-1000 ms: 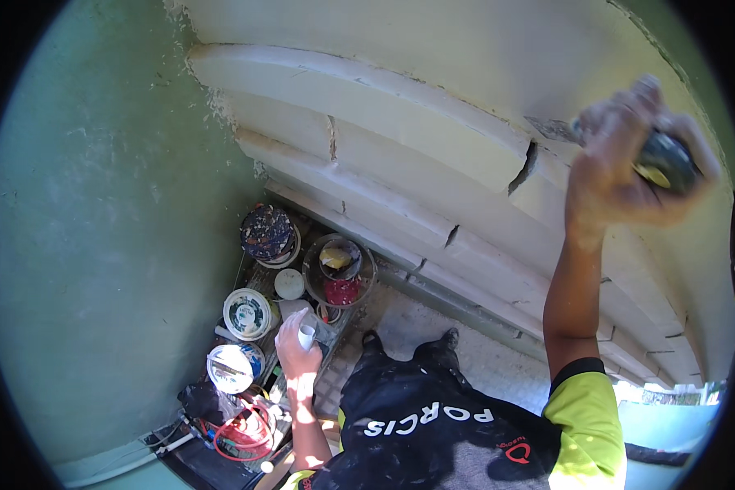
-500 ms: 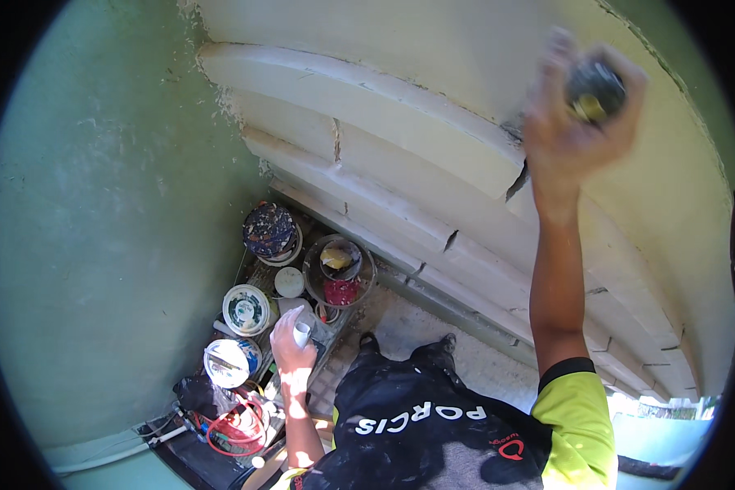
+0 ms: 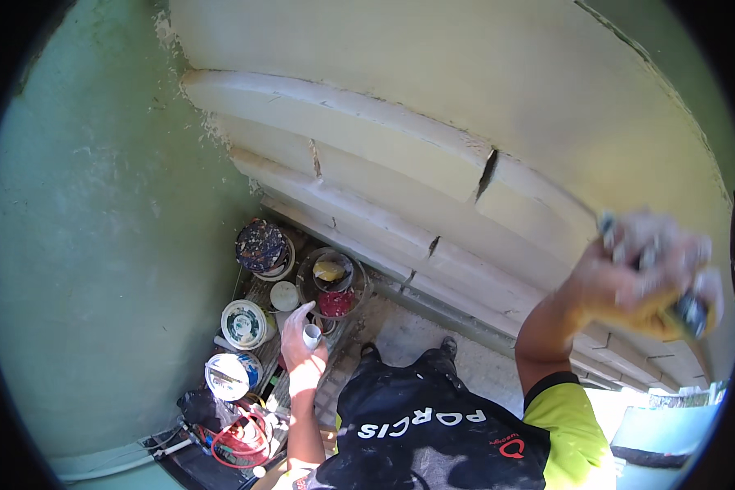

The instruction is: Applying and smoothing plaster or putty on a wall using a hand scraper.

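My right hand [image 3: 641,269], blurred, is raised at the right against the pale stepped ceiling mouldings [image 3: 408,131], closed around a scraper [image 3: 606,224] and a dark object with some yellow [image 3: 688,312], hard to make out. The scraper's thin end reaches up-left toward a moulding edge. Dark cracks [image 3: 487,173] cut across the mouldings. My left hand [image 3: 300,347], low at centre-left, is closed on a small white cylinder [image 3: 311,335], above the crowded plank.
A green wall [image 3: 98,229] fills the left. Along its foot are a spattered bucket [image 3: 260,245], lidded white tubs [image 3: 243,323], a clear basin [image 3: 359,278] with red and yellow items, and coiled red hose [image 3: 237,437]. The dusty floor [image 3: 482,359] lies around my feet.
My right hand rose and moved left, then swung down and right with what it holds. My left hand has shifted slightly, still holding the cylinder. The view has tilted a little.
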Action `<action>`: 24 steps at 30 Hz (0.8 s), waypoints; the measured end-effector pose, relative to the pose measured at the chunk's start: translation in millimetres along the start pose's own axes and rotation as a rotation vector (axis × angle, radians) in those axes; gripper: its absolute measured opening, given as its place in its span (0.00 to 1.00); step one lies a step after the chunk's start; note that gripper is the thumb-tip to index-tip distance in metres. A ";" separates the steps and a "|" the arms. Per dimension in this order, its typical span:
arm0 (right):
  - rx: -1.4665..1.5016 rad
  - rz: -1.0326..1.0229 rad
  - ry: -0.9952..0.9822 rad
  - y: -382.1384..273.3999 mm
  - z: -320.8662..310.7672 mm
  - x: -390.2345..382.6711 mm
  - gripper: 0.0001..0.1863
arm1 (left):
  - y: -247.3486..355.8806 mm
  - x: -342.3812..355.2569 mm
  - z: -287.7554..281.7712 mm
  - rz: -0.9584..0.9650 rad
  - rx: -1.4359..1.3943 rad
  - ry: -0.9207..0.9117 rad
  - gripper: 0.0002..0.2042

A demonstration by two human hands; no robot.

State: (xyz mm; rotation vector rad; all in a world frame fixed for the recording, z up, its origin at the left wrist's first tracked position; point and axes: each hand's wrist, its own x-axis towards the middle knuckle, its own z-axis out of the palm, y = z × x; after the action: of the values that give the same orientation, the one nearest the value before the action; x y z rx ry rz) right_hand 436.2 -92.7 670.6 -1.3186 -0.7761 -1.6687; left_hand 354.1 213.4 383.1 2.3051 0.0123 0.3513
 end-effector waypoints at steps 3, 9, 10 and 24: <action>0.406 0.219 0.043 -29.2 -55.8 -32.4 0.13 | 48.5 21.4 7.3 0.123 -0.152 0.078 0.39; 0.123 0.204 -0.050 -48.0 -128.6 -71.9 0.11 | 159.8 92.3 -0.4 0.429 -0.120 0.047 0.48; 0.159 0.240 -0.042 -50.0 -140.6 -72.6 0.11 | 178.5 105.9 -3.4 0.483 -0.074 0.080 0.48; 0.168 0.208 0.260 -26.9 -293.1 -45.6 0.08 | 290.3 119.7 55.1 0.565 0.301 0.089 0.46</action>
State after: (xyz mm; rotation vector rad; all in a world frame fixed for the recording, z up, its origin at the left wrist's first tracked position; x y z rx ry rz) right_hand 287.0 -322.4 553.8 -1.0057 -0.5897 -1.5338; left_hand 454.1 -12.0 585.1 2.5577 -0.5860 0.7818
